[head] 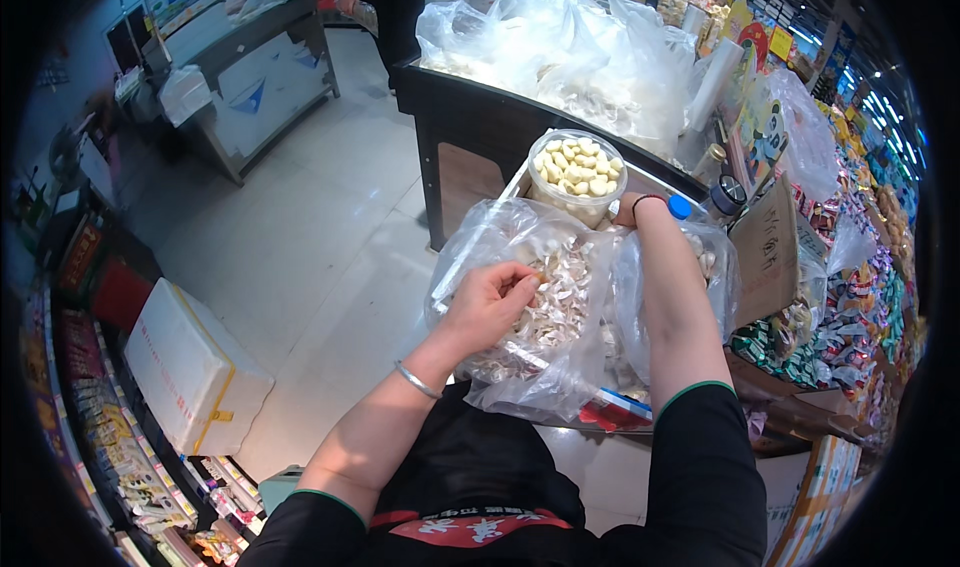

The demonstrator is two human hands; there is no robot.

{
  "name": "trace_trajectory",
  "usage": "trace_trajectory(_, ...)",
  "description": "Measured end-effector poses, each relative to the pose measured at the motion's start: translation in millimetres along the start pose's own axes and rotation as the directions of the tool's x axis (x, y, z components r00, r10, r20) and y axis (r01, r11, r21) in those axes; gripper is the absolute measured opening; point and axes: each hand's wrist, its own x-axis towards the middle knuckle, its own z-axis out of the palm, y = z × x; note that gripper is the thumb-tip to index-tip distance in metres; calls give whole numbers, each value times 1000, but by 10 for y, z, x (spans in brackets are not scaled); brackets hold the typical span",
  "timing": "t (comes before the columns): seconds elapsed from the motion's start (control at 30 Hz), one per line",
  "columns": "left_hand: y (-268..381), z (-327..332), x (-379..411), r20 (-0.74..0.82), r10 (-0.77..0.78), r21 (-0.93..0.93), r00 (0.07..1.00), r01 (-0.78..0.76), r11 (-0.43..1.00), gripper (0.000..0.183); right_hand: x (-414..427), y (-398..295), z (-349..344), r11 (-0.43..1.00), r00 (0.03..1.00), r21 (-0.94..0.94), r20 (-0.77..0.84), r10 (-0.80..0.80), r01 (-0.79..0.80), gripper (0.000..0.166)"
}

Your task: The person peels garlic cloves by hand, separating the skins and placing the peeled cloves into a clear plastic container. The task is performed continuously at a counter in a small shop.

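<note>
My left hand [491,301] is over a plastic bag of garlic skins [559,289], its thumb and forefinger pinched around something small and brownish that is mostly hidden. My right hand [631,208] reaches down just right of a round clear tub of peeled garlic cloves [577,166]; its fingers are largely hidden, so what they touch cannot be told. Beneath my right forearm lies a second clear bag [634,297], with whole garlic bulbs [703,256] showing at its right side. The tub stands at the far end of the white tray under the bags.
Beyond the tub is a dark-sided display bin [517,109] heaped with clear plastic bags [555,42]. A blue-capped bottle [679,207], a glass jar [726,192] and a cardboard piece [765,252] stand at right. Packaged sweets [855,289] lie beyond. A white foam box [187,372] is at left.
</note>
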Motion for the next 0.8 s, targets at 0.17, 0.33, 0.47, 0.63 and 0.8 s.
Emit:
trace_trajectory(0.17,18,29,8,26,-1,-19,1000,2,1000,21,125,191,171,998,1000,63,-26,-13,14,49)
trace_trajectory(0.33,-18,-5,28,3,-40,-46,999,40,998,20,16,137,139,994,986,32,-140,-95,100,42)
trace_trajectory(0.47,-39,-31,44,4,-33,11,999,32,999,19,-143,196,86,950,978,238,-100,-185,204,49)
trace_trajectory(0.63,-62,-3,44,-20,-22,-10,1000,22,1000,19,-1020,65,-64,834,984,524,-95,-148,176,45)
trace_trajectory(0.8,-45,16,40,-19,-31,1,999,31,1000,18,-1324,120,229,855,845,175,-342,-412,488,31)
